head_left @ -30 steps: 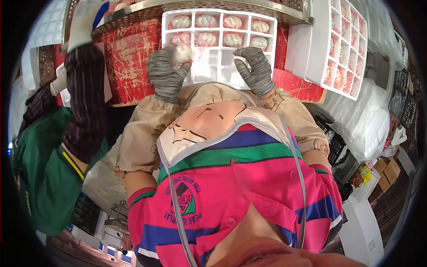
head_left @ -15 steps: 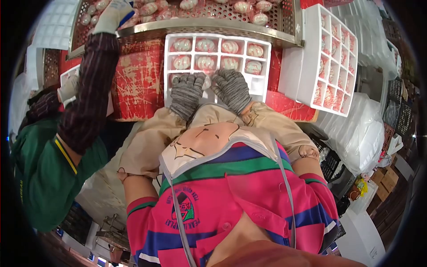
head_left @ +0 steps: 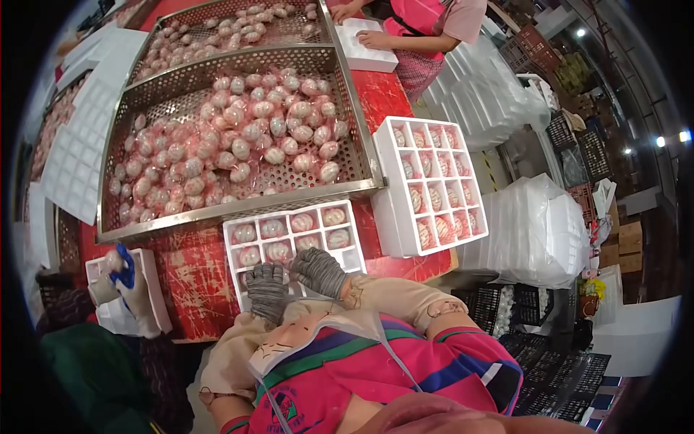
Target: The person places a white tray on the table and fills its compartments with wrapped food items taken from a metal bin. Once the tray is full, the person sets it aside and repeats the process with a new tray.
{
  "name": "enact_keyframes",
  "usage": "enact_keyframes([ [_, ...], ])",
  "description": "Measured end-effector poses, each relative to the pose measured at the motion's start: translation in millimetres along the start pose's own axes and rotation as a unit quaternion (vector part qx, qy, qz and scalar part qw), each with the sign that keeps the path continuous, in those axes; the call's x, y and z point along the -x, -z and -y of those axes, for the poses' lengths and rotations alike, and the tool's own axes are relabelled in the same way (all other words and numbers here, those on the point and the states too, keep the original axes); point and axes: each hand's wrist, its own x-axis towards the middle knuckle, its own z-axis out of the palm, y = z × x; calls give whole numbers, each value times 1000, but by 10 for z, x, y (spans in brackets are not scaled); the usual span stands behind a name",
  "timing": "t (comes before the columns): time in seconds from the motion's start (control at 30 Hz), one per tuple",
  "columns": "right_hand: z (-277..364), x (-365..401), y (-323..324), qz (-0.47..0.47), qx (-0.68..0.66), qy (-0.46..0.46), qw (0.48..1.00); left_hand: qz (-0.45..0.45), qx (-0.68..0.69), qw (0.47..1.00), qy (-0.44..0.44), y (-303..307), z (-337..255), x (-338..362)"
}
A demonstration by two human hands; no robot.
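Note:
A white foam tray [head_left: 230,254] with square compartments lies on the red table before me, its upper rows filled with wrapped, egg-shaped items. My left hand [head_left: 267,291], in a grey striped glove, is over the lower left compartments, palm down, fingers pointing away from me. To its right, my right hand [head_left: 318,273], gloved alike, reaches over the middle of the tray beside a wrapped egg [head_left: 308,243]. The fingertips of both hands are down in or behind the compartments, so anything they hold is hidden.
Beyond the tray, a perforated metal bin [head_left: 289,189] holds many wrapped eggs. Filled foam trays [head_left: 391,189] are stacked at right. A co-worker's gloved hands [head_left: 137,293] hold an egg over another tray [head_left: 160,293] at left. Another person [head_left: 426,32] handles a tray at the far side.
The view has swung up and to the right, showing more of the bin. The left co-worker's raised arm has come back from the bin to their tray. My hands remain over the tray.

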Motion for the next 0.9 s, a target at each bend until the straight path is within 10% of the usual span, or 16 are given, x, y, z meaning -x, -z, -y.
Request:
enact_keyframes([
  [0.17,71,48,26,-52,-23,6,998,-88,4,995,-43,378,-35,-38],
  [0.47,69,-31,-150,27,-75,64,995,33,214,976,-2,752,100,39],
  [0.73,-227,7,-844,100,-497,-105,856,26,123,992,-18,817,124,81],
  [0.77,-162,-103,-668,92,-169,49,980,11,105,994,-29,753,123,81],
  [0.83,251,-367,18,234,-96,-50,966,74,91,993,-29,686,50,48],
  [0.9,42,-100,-271,-10,36,33,999,145,95,985,17,558,-33,11],
])
